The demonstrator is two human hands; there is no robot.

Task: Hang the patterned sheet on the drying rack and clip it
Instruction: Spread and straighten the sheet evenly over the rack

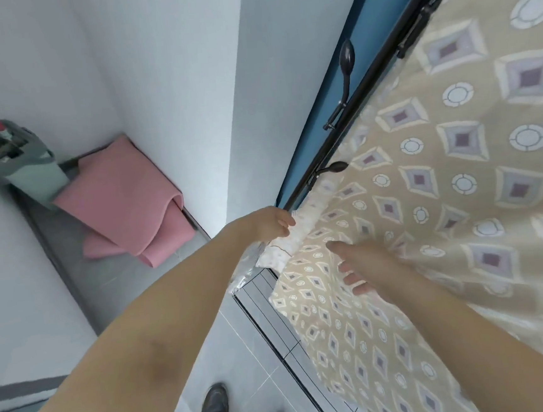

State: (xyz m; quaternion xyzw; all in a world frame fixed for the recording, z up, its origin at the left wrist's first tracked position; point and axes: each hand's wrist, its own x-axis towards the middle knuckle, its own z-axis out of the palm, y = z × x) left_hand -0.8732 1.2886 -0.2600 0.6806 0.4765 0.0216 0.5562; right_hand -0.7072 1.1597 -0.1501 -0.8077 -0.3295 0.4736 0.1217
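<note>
Both arms reach out and forward from the bottom of the view. The left hand (273,222) is at the end of a long, straight arm. Its fingers are curled around the top edge of the patterned sheet (450,164), right where the cloth folds over the black rail (357,98) of the drying rack. The hand seems to pinch the bunched white edge, but the fingertips are partly hidden, so the exact hold is hard to see.

The right hand (362,263) is lower and closer. Its fingers are spread and mostly straight, and it holds nothing. The fingers lie flat against the front of the sheet, just below the left hand.

The sheet hangs over the rail and fills the right side of the view. It is tan with rows of purple and white diamonds and small white rings. Its underside at the folded edge is white with tiny dots. The cloth droops in soft folds down toward the floor.

Two black clips (340,83) stick up from the rail, near the sheet's edge. A pink mat (125,199) lies on the floor by the white wall. Two dark shoes (216,411) show at the bottom.
</note>
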